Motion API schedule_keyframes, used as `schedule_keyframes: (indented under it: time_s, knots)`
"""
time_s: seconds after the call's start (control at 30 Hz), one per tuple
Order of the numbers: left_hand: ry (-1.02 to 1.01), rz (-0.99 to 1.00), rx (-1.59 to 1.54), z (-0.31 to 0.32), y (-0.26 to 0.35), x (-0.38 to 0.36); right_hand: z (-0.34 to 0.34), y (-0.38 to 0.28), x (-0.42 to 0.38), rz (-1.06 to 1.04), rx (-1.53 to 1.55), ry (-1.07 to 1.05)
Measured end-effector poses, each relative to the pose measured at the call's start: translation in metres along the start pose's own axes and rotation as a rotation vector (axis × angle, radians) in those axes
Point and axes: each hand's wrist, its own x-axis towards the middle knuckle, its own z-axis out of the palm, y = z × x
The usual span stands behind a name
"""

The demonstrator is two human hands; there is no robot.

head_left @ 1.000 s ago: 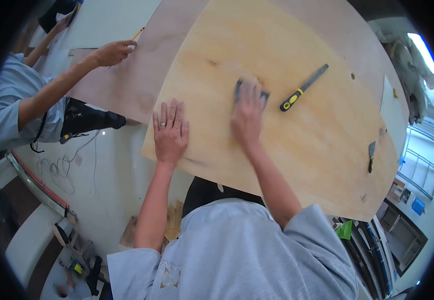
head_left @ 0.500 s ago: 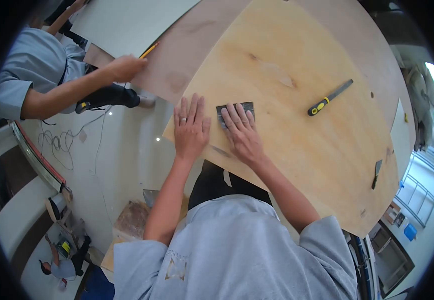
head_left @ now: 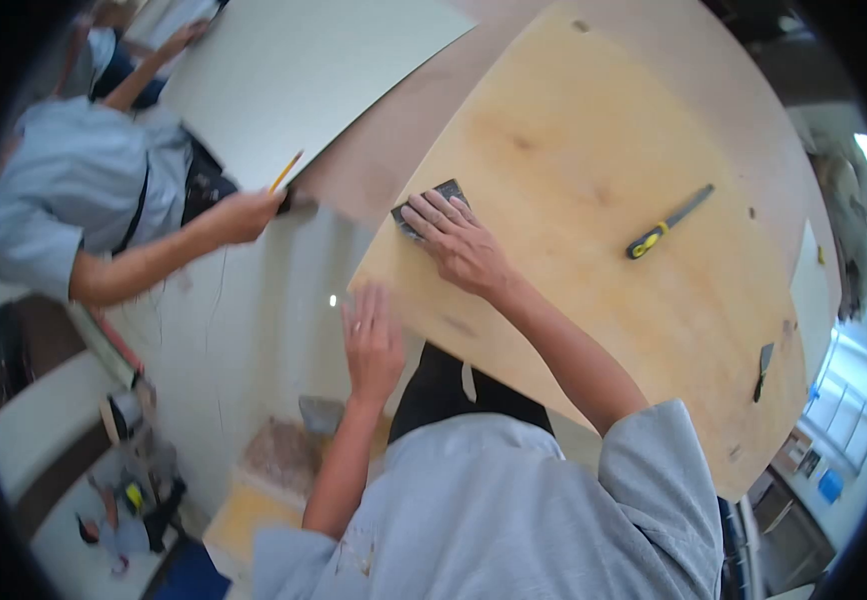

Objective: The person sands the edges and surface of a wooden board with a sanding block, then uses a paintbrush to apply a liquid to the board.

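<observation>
- Sandpaper (head_left: 432,205) lies flat under your right hand (head_left: 462,245), close to the near left corner of the plywood sheet (head_left: 634,330); it looks thin, light and floppy, and I judge its grit side will bite the wood rather than slide.
- Take it from above with flat fingers, not by an edge (a loose edge would likely curl or fold).
- Your right fingers are stretched out and slightly spread, pressing the sheet of sandpaper down; they grip nothing, and the wrist is low, the forearm reaching forward and left across the panel.
- Your left hand (head_left: 372,340) is open, fingers loosely together (blurred, so I cannot tell finer detail), at the near left edge of the plywood; whether it touches the wood I cannot tell.
- The plywood looks broad, stiff and fairly light, overhanging the floor on your side.
- A yellow-handled file (head_left: 668,223) lies well apart toward the right; a scraper (head_left: 762,370) sits near the right edge.
- A co-worker's hand (head_left: 244,215) holds a pencil (head_left: 286,172) at a neighbouring grey board (head_left: 294,70).
</observation>
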Motion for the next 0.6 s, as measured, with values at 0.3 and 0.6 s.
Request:
schedule_keyframes:
  time_s: [0.3, 0.6]
  knots:
    - [-0.102, 0.299, 0.024, 0.013, 0.032, 0.095, -0.052, 0.083, -0.048, 0.121, -0.231, 0.134]
    - [0.025, 0.322, 0.170, 0.055, 0.074, 0.211, -0.177, 0.307, -0.072, 0.886, -0.644, 0.338]
